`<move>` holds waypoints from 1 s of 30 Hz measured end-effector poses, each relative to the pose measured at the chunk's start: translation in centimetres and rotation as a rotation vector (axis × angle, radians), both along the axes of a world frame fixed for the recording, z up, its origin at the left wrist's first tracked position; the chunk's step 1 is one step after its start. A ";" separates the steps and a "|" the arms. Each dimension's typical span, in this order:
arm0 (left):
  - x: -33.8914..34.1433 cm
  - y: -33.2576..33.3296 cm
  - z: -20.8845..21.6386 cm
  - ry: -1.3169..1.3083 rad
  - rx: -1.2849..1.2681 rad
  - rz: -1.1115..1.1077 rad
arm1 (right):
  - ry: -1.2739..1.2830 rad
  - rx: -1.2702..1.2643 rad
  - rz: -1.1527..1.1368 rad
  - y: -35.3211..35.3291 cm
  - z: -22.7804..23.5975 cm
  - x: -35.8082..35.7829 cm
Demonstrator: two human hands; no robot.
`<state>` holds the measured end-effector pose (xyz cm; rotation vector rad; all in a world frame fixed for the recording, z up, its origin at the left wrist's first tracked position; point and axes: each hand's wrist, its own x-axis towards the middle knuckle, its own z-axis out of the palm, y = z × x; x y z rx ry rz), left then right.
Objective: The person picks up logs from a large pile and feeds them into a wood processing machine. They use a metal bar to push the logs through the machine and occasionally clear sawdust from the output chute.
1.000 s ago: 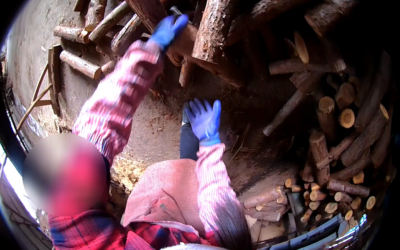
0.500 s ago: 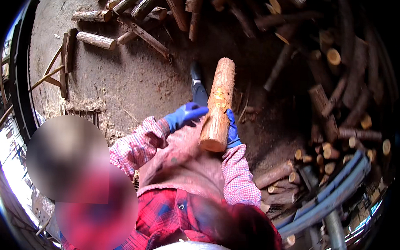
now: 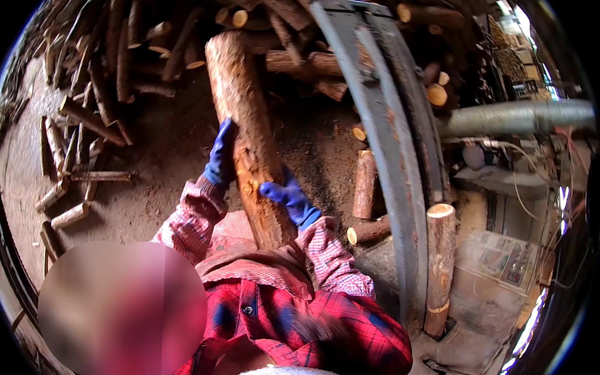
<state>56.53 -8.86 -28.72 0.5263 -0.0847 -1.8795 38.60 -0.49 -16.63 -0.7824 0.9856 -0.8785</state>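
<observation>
A thick peeled log (image 3: 240, 96) rises at a slant in front of my body, its near end close to my apron (image 3: 228, 248). My left hand (image 3: 220, 157), in a blue glove, presses along its left side. Lower down on the right side, my right hand (image 3: 292, 197), gloved in blue too, grips the log with the thumb over the top. The fingers of both hands are partly hidden behind the wood.
Long grey metal rails (image 3: 389, 124) run along my right. Beyond them are a single log (image 3: 439, 258), a grey pipe (image 3: 520, 119) and a panel with switches (image 3: 499, 260). Piled logs (image 3: 123, 49) lie ahead and left; shorter logs (image 3: 365, 183) lie near the rails.
My view has swung to the right, bringing the rails and panel closer. My left hand has come onto the log's side, farther up. The log now leans left.
</observation>
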 end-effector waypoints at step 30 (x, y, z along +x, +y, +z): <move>-4.8 16.9 2.9 -1.637 -0.033 -0.620 | 1.146 -0.909 -0.293 -0.1 11.6 -29.3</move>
